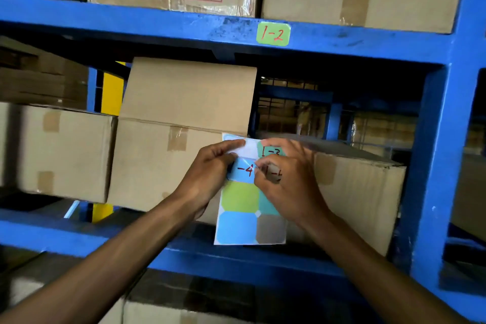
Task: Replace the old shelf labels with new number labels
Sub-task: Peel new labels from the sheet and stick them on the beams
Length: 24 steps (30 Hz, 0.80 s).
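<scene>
Labels sit on the sticker sheet (243,202) you hold in front of the boxes (168,144), between the two blue shelf beams. Your left hand (210,173) pinches the sheet's upper left edge, thumb in front and fingers (231,143) curled over the top. Your right hand (286,179) has its fingers closed narrowly at the sticker (272,173) in the second row, apparently working at its edge; whether a corner has lifted yet is hidden.

A sticker like this should be feather-light, floppy and tacky underneath, likely to curl onto itself. Take it by one clipped corner, peel slowly and keep the backing taut. A green label (273,33) reading 1-2 already sits on the upper beam (157,21). The lower beam (236,263) shows no label in view.
</scene>
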Each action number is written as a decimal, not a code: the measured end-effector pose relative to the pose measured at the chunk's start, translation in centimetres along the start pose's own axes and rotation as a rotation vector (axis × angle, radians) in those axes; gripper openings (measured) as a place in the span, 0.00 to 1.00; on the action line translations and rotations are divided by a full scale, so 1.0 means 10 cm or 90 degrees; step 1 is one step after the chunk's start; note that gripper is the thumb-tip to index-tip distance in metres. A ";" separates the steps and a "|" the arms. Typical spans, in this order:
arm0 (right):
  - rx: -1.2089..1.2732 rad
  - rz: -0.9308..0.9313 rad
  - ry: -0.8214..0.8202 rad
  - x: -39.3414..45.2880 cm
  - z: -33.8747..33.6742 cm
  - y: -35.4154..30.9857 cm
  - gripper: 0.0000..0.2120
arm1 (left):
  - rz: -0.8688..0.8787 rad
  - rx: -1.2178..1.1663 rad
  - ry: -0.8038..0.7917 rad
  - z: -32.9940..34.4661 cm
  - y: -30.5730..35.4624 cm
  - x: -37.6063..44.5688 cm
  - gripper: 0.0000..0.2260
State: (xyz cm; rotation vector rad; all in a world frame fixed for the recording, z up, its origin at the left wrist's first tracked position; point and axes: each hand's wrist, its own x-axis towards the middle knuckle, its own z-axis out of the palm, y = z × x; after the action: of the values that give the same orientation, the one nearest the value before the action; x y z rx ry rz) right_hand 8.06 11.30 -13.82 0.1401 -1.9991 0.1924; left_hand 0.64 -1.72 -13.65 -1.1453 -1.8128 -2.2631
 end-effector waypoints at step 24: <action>0.158 0.428 -0.005 -1.52 0.78 -0.04 0.07 | -0.150 0.155 -0.121 -0.84 -1.56 -1.13 0.27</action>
State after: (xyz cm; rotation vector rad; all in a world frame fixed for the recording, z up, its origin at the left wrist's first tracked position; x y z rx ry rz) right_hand 7.61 9.58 -30.81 -0.3833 -1.9595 0.8676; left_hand -2.41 -8.46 -33.29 -1.1937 -2.3332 -2.0205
